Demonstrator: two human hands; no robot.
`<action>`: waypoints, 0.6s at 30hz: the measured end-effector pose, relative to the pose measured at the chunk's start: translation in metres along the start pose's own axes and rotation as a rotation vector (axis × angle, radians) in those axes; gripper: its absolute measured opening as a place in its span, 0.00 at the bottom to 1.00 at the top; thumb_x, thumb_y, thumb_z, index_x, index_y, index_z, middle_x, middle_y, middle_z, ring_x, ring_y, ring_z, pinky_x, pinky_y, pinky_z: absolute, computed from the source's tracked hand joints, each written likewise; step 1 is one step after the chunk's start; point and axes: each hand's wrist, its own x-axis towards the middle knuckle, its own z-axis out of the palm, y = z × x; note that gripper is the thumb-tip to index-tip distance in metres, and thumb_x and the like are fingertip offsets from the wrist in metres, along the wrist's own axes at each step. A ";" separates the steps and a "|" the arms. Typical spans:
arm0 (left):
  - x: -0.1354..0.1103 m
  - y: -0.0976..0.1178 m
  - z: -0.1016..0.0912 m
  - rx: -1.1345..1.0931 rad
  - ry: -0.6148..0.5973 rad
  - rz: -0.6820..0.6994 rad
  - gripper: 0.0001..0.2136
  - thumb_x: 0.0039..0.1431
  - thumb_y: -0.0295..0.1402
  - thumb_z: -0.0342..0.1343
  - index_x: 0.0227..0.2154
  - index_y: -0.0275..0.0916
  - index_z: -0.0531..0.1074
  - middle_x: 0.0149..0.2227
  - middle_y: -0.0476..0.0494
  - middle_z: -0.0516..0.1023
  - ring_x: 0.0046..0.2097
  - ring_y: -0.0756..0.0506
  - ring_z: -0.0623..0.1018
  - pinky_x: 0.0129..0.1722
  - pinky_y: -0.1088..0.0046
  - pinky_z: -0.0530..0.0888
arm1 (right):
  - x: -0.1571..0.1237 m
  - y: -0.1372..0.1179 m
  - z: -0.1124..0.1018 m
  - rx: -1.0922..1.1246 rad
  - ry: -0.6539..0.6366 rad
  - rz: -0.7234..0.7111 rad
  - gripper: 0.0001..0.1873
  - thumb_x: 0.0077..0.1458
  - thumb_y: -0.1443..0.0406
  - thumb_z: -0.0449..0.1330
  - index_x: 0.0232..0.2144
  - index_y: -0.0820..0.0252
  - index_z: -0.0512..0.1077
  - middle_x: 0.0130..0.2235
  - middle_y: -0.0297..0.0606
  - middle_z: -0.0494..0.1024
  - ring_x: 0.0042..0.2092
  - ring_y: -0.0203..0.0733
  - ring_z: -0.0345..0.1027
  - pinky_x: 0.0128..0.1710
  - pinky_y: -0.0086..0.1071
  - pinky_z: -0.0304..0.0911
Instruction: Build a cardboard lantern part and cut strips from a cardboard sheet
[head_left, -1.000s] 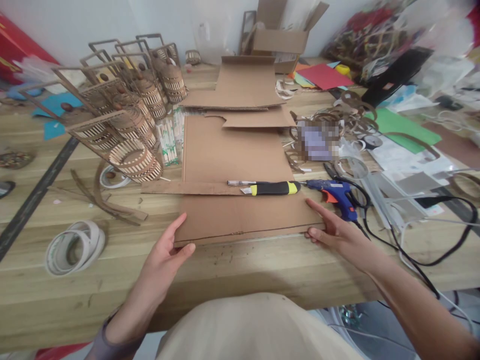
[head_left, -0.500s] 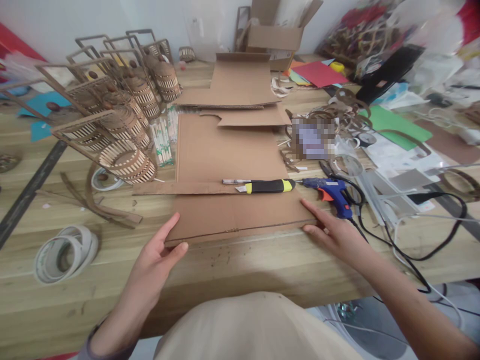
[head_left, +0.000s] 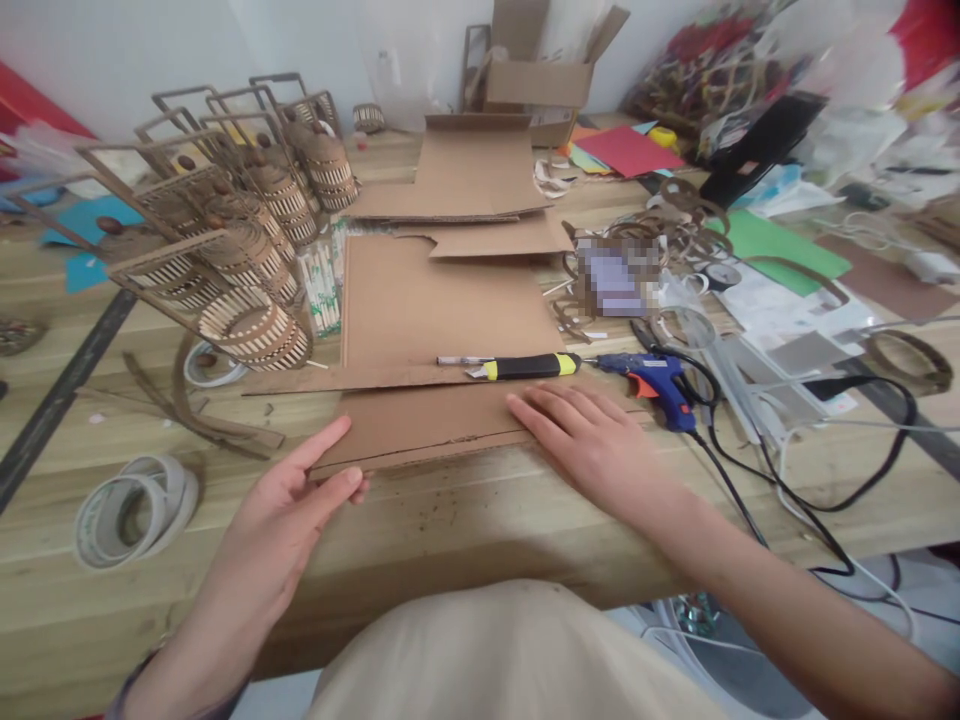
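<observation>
A brown cardboard piece (head_left: 420, 428) lies in front of me, with a dark line along its near edge. My left hand (head_left: 289, 505) is closed about its left corner, thumb at the near edge and index finger along the left side. Flat across its right part lies my right hand (head_left: 592, 450), fingers stretched out and holding nothing. Just beyond it, a black and yellow utility knife (head_left: 529, 367) and a pen (head_left: 459, 360) rest on a long cardboard strip (head_left: 322, 379). A blue hot glue gun (head_left: 658, 385) lies to the right of my right hand.
Woven baskets with handles (head_left: 255, 325) crowd the left side. Tape rolls (head_left: 94, 525) sit at the near left. Larger cardboard sheets (head_left: 450, 300) lie ahead. Black cables (head_left: 817, 500), brown strips and coloured paper (head_left: 630, 150) spread over the right.
My right hand has moved left from the cardboard's right end and now lies flat on top. The near cardboard has shifted slightly left, with my left hand still at its corner.
</observation>
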 end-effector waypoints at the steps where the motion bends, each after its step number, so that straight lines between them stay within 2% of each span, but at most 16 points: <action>1: 0.001 0.000 -0.005 0.094 -0.042 0.022 0.42 0.47 0.48 0.64 0.64 0.36 0.61 0.29 0.48 0.80 0.37 0.43 0.79 0.40 0.68 0.76 | 0.008 -0.001 0.002 0.004 0.011 -0.039 0.21 0.64 0.70 0.51 0.58 0.60 0.67 0.52 0.45 0.78 0.51 0.47 0.70 0.47 0.37 0.64; 3: 0.004 0.000 -0.019 0.371 -0.103 0.093 0.38 0.52 0.52 0.58 0.63 0.39 0.61 0.35 0.44 0.81 0.42 0.40 0.80 0.43 0.63 0.76 | 0.021 0.002 0.005 0.016 0.031 -0.094 0.20 0.63 0.72 0.52 0.56 0.61 0.69 0.50 0.42 0.79 0.47 0.44 0.72 0.41 0.33 0.64; 4: 0.005 0.000 -0.026 0.549 -0.088 0.160 0.36 0.54 0.53 0.55 0.62 0.40 0.63 0.38 0.42 0.81 0.44 0.38 0.80 0.44 0.59 0.76 | 0.026 0.004 0.005 0.021 0.035 -0.117 0.19 0.62 0.72 0.53 0.55 0.61 0.69 0.49 0.41 0.80 0.45 0.43 0.73 0.38 0.32 0.64; 7: 0.010 0.006 -0.035 1.067 0.127 0.492 0.31 0.59 0.53 0.50 0.58 0.36 0.68 0.48 0.32 0.78 0.51 0.30 0.76 0.48 0.50 0.72 | 0.037 0.012 0.004 0.032 -0.005 -0.171 0.20 0.60 0.73 0.55 0.54 0.59 0.70 0.46 0.40 0.81 0.41 0.42 0.74 0.34 0.31 0.62; 8: 0.012 0.009 -0.033 1.185 0.184 0.626 0.31 0.61 0.52 0.48 0.58 0.34 0.68 0.51 0.29 0.76 0.53 0.29 0.74 0.50 0.48 0.71 | 0.040 0.014 0.002 0.037 -0.031 -0.181 0.20 0.60 0.74 0.55 0.54 0.59 0.70 0.45 0.40 0.81 0.39 0.41 0.74 0.33 0.31 0.62; 9: 0.014 0.013 -0.028 1.265 0.185 0.759 0.30 0.62 0.51 0.48 0.58 0.32 0.68 0.53 0.28 0.74 0.54 0.29 0.73 0.52 0.48 0.70 | 0.042 0.016 0.000 0.044 -0.059 -0.184 0.21 0.59 0.74 0.56 0.54 0.58 0.70 0.44 0.40 0.82 0.38 0.41 0.74 0.33 0.31 0.62; 11: 0.021 0.022 -0.011 1.344 0.045 0.972 0.27 0.64 0.46 0.51 0.58 0.32 0.67 0.57 0.30 0.72 0.58 0.32 0.71 0.55 0.52 0.68 | 0.048 0.019 -0.004 0.065 -0.115 -0.171 0.21 0.59 0.74 0.56 0.53 0.57 0.71 0.43 0.40 0.82 0.38 0.41 0.75 0.32 0.30 0.62; 12: 0.026 0.027 -0.001 1.367 -0.037 1.022 0.24 0.65 0.43 0.51 0.58 0.32 0.67 0.56 0.32 0.74 0.57 0.34 0.72 0.55 0.55 0.69 | 0.051 0.020 -0.006 0.079 -0.143 -0.159 0.21 0.59 0.74 0.56 0.54 0.56 0.71 0.44 0.40 0.81 0.38 0.41 0.75 0.32 0.30 0.62; 15: 0.044 0.043 0.024 1.408 -0.163 0.987 0.15 0.68 0.34 0.48 0.53 0.36 0.71 0.48 0.38 0.80 0.47 0.40 0.79 0.46 0.62 0.74 | 0.061 0.026 -0.011 0.138 -0.215 -0.118 0.20 0.61 0.70 0.55 0.54 0.53 0.70 0.45 0.39 0.81 0.39 0.41 0.76 0.31 0.29 0.61; 18: 0.062 0.058 0.034 1.462 -0.260 0.944 0.12 0.69 0.31 0.47 0.48 0.37 0.73 0.44 0.40 0.81 0.42 0.41 0.81 0.39 0.67 0.73 | 0.073 0.035 -0.015 0.210 -0.278 -0.088 0.16 0.64 0.64 0.55 0.52 0.52 0.72 0.44 0.37 0.82 0.39 0.42 0.77 0.29 0.30 0.59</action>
